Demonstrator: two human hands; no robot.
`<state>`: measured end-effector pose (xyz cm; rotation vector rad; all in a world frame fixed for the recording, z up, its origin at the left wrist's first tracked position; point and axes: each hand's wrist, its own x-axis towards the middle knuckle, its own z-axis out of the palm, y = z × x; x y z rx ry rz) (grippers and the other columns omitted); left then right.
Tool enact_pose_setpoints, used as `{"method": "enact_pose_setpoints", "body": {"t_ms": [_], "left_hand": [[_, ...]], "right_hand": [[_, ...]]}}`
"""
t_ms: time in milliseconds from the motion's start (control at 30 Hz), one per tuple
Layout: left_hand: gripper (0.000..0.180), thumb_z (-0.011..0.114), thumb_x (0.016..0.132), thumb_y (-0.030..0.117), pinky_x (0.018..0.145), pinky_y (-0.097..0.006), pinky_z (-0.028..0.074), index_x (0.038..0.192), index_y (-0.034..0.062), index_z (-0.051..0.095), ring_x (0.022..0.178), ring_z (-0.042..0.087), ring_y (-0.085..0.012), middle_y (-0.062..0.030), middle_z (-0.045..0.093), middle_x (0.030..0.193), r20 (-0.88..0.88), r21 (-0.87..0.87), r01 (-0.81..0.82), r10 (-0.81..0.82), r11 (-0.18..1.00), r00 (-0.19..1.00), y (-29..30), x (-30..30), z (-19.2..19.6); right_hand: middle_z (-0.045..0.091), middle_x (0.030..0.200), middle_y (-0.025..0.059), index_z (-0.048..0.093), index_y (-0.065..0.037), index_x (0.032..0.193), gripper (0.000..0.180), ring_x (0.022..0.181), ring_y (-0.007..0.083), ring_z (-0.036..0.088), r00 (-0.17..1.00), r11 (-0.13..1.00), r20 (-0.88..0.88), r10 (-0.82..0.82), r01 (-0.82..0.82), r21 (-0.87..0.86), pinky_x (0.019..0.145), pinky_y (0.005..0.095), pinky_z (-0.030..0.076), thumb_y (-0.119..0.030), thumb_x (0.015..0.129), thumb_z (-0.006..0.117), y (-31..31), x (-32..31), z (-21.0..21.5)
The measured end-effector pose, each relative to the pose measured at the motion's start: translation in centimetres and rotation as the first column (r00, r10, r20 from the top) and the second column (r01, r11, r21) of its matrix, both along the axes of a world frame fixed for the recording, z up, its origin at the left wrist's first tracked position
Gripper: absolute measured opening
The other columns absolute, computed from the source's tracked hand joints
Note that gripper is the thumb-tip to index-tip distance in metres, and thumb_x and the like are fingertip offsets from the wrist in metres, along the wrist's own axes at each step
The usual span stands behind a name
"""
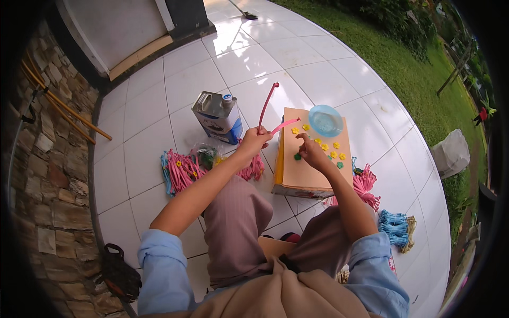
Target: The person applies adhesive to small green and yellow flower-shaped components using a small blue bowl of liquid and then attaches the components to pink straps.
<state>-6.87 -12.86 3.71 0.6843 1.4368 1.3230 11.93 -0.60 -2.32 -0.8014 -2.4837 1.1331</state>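
Note:
My left hand (257, 142) is closed on pink cords at the left of a cardboard-topped box. One dark pink cord (268, 103) stands up from the fingers with a small knob at its tip; a lighter pink cord (285, 125) stretches right toward the box. Over the box top (313, 174), my right hand (315, 153) has its index finger bent and apart from the thumb, with nothing visible between them. Small yellow flowers (336, 145) and green flowers (340, 165) lie scattered around it. A translucent blue bowl (325, 121) sits at the box's far right corner.
A metal can (217, 117) with a blue-and-white cap stands beyond my left arm. Bundles of pink cords (183, 170) lie below it, near a clear plastic bag (205, 155). More pink cords (366, 186) and blue cords (393, 228) lie at the right. A dark bag (121, 273) rests by the stone wall.

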Motion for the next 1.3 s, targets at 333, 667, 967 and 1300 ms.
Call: {"method": "enact_pose_setpoints", "body": {"t_ms": [333,667,967,1300], "left_hand": [[0.034,0.059,0.082,0.007,0.064,-0.019,0.035,0.065,0.0185,0.032,0.07,0.042,-0.0024,0.0055,0.056,0.088,0.072,0.171,-0.139,0.128,0.975,0.989,2.2,2.8,2.3],[0.034,0.059,0.082,0.01,0.065,-0.021,0.034,0.065,0.0161,0.03,0.073,0.042,-0.0034,0.002,0.058,0.093,-0.065,0.142,0.012,-0.002,0.99,0.998,2.7,3.8,2.2],[0.032,0.059,0.081,0.012,0.065,-0.022,0.036,0.065,0.0142,0.031,0.074,0.044,-0.0049,-0.0024,0.059,0.095,-0.084,0.211,0.059,-0.042,0.976,0.996,2.8,4.2,2.2],[0.04,0.066,0.078,0.005,0.059,-0.02,0.046,0.062,0.0097,0.029,0.079,0.057,-0.0079,-0.0109,0.061,0.09,-0.2,0.194,0.107,-0.068,0.975,0.977,1.5,4.3,5.2]], "right_hand": [[0.061,0.069,0.0179,0.051,0.0,0.098,0.029,0.072,0.0332,0.059,0.962,0.951,-0.079,-0.262,0.271,0.15,0.067,0.041,0.046,0.008,0.071,0.046,3.6,3.4,2.2],[0.054,0.079,0.0142,0.042,-0.007,0.106,0.046,0.081,0.0316,0.055,0.983,0.947,0.012,-0.182,0.172,0.271,0.071,0.0405,0.045,0.003,0.067,0.064,3.2,4.2,-0.3],[0.057,0.086,0.014,0.039,-0.006,0.106,0.038,0.083,0.031,0.055,0.983,0.867,0.112,-0.147,0.073,0.493,0.068,0.0431,0.046,0.003,0.072,0.052,2.2,3.5,0.5],[0.057,0.08,0.0067,0.039,-0.005,0.103,0.036,0.072,0.0178,0.057,0.946,0.94,-0.285,-0.158,0.232,0.25,0.067,0.03,0.047,0.001,0.075,0.06,-2.4,3.4,13.3]]}}
